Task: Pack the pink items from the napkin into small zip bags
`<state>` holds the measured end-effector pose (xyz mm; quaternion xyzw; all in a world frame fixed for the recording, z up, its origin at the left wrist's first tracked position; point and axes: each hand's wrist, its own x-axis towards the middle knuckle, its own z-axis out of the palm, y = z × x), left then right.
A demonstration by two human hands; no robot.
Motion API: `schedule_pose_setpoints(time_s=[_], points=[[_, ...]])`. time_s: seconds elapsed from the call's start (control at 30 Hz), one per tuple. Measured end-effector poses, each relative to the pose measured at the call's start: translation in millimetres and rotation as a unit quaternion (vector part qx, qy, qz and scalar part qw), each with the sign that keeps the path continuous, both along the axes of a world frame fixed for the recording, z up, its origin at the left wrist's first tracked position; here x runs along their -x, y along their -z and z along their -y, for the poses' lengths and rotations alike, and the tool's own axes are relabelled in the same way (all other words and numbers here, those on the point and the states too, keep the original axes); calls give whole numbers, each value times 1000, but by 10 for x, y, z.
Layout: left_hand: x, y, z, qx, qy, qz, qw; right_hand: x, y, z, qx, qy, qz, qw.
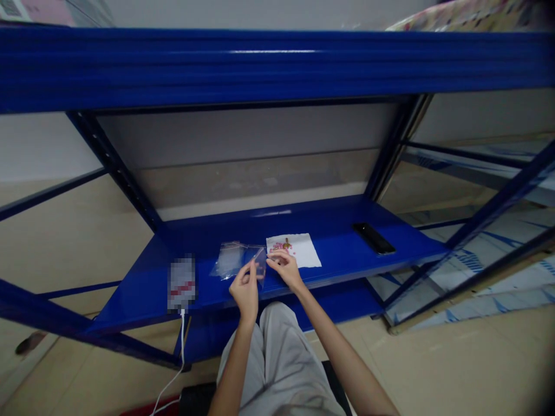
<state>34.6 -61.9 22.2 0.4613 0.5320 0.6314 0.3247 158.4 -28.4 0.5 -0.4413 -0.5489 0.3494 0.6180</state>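
My left hand [245, 286] pinches a small clear plastic bag [259, 263] at the front of the blue shelf [329, 219]. My right hand [284, 267] is beside it with its fingertips pinched at the bag's edge. Just behind my right hand lies a white paper sheet [299, 249] with several small pink and gold pieces [284, 246] on it. A pile of clear plastic bags [229, 259] lies left of my hands.
A black phone [373, 238] lies on the shelf's right part. At the left a second phone [182, 283] lies with a white cable [176, 370] hanging off the front edge. A blue beam [277, 63] crosses overhead. My knees are under the shelf edge.
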Motion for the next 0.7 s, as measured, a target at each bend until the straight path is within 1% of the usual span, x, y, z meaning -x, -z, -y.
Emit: schedule_pose_setpoints(time_s=[0.07, 0.13, 0.2, 0.27, 0.33, 0.37, 0.43, 0.47, 0.5, 0.53, 0.6, 0.67, 0.7], points=[[-78, -37, 67, -11, -12, -104, 994, -44, -17, 9, -10, -64, 11, 998], [-157, -32, 99, -23, 9, -200, 980, -78, -14, 14, 16, -111, -1, 994], [-220, 5, 103, -53, 51, -260, 963, -88, 1, 13, 56, -126, -17, 990], [-254, 50, 95, -90, 82, -292, 949, -74, 14, 8, 77, -123, -22, 989], [-246, 74, 84, -106, 79, -304, 943, -49, 19, 3, 83, -122, -28, 989], [-226, 76, 75, -101, 61, -302, 946, -38, 19, 1, 86, -127, -33, 988], [-166, 61, 43, -79, -2, -275, 958, -27, 19, -2, 95, -136, -45, 985], [-130, 50, 17, -69, -33, -248, 966, -27, 20, -3, 98, -137, -46, 985], [-94, 42, -15, -59, -48, -213, 974, -28, 22, -3, 99, -134, -46, 985], [-60, 39, -53, -49, -41, -173, 983, -30, 24, -2, 100, -130, -48, 985], [-5, 52, -134, -23, 22, -97, 995, -34, 24, 2, 102, -122, -58, 986], [29, 83, -204, 8, 83, -38, 996, -37, 16, 8, 111, -126, -74, 983], [38, 101, -230, 19, 99, -16, 995, -40, 10, 11, 115, -128, -81, 982]])
